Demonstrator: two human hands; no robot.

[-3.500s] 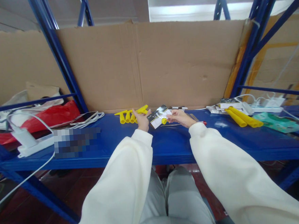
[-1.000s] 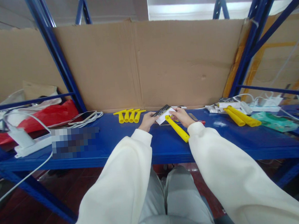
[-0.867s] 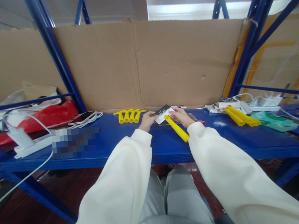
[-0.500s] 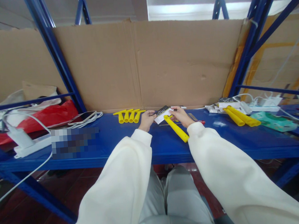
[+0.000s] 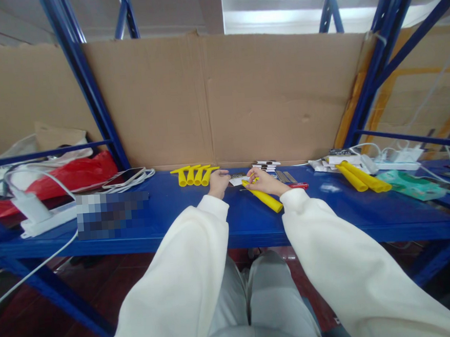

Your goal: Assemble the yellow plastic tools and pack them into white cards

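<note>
My left hand [image 5: 219,183] is closed on the left end of a small black-and-white packet [image 5: 238,180], held low over the blue tabletop. My right hand [image 5: 267,181] has its fingers pinched at the upper end of a yellow plastic scraper-like tool [image 5: 265,198]. The tool's tapered handle slants down to the right, toward the wrist. Fingers partly cover the tool's head, beside the packet's right end. Behind the right hand lie several black-and-white packets [image 5: 267,163] and grey flat strips [image 5: 286,176]. A red-handled tool [image 5: 298,186] is by the right cuff.
Several yellow tools [image 5: 193,176] lie in a row left of my left hand. More yellow tools [image 5: 364,176] rest at the right, near a green packet [image 5: 416,183]. A cardboard sheet [image 5: 205,103] stands behind. White power strips and cables are at both sides; a red bag [image 5: 75,174] is at left.
The packet has dropped lower and lies flatter. My right hand has turned and come down over the yellow tool's head. More packets behind it are now uncovered.
</note>
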